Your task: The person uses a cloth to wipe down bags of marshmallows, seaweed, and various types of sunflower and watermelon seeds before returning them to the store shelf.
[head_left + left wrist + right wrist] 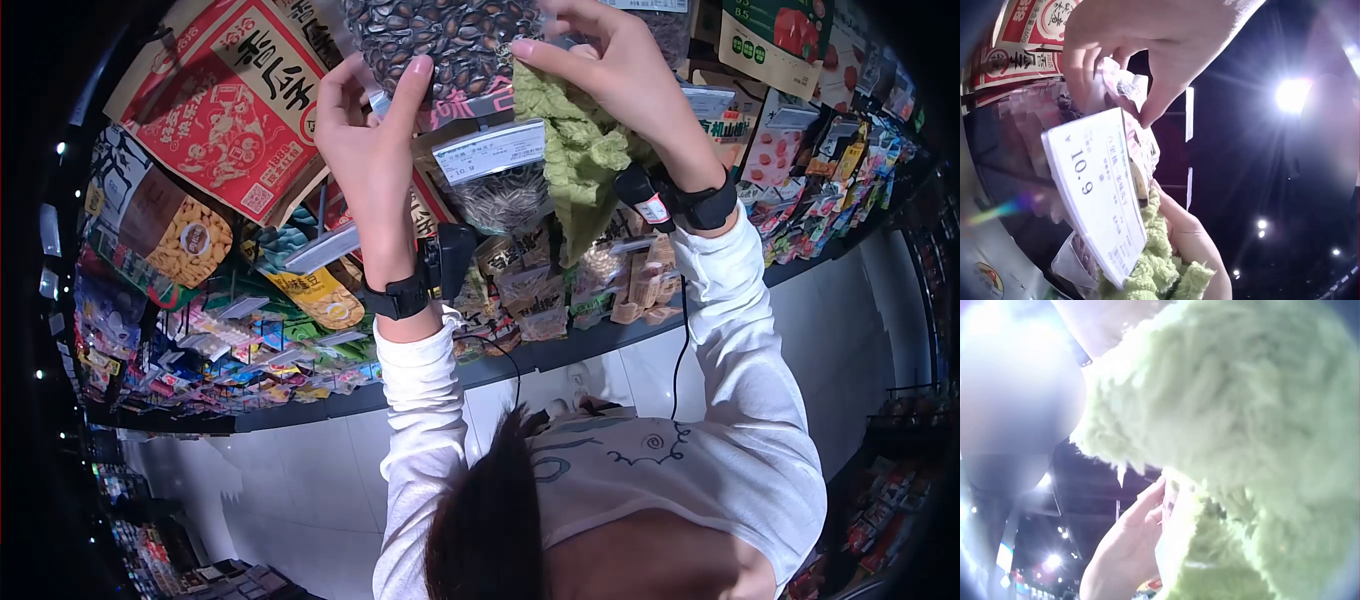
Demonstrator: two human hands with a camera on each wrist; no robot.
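Observation:
A clear bag of dark melon seeds (pixel 440 45) with pink lettering is held up at the top of the head view. My left hand (pixel 370 165) grips its lower left side, thumb on the front. My right hand (pixel 630 85) holds the bag's right side, thumb over the front, with a fuzzy green cloth (pixel 580 150) caught in the same grasp and hanging below. Under the bag is a white price label (pixel 1094 194) reading 10.9, close below the left hand in the left wrist view. Cloth fills most of the right wrist view, hiding the right fingers.
Below the label hangs another bag of seeds (pixel 505 200). A large red and tan seed bag (pixel 235 110) stands to the left. Several snack packets (pixel 790 150) line the right side of the rack. Its dark front edge (pixel 330 408) borders a pale tiled floor (pixel 290 480).

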